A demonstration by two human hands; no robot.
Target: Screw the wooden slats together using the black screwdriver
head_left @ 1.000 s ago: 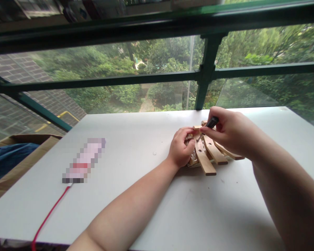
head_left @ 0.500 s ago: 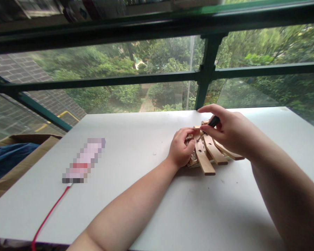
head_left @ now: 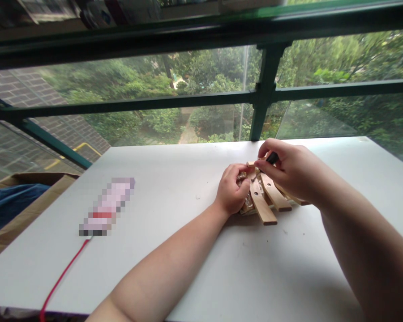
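Note:
A wooden piece with several curved slats (head_left: 266, 210) fanning towards me lies right of the table's middle. Dark screw heads show in the slats, and shiny clear wrapping shows between them. My left hand (head_left: 231, 190) is closed round its left side, thumb and fingers pressing on the leftmost slat. In my right hand (head_left: 290, 167) is a screwdriver with a black handle (head_left: 272, 158), pinched between thumb and fingers. Its thin shaft slants down to the left, the tip at a screw on the leftmost slat. My right hand covers part of the far slats.
A pixelated, phone-like flat thing (head_left: 107, 208) lies on the white table (head_left: 168, 192) at left, with a red cable (head_left: 65, 273) running off the near edge. A cardboard box (head_left: 58, 190) holding blue cloth stands beyond the left edge. Green-framed windows (head_left: 268, 89) border the far side.
My right forefinger, stretched out to the left before, is now curled in near the screwdriver handle. The right hand has shifted slightly. My left hand and the wooden piece have hardly moved.

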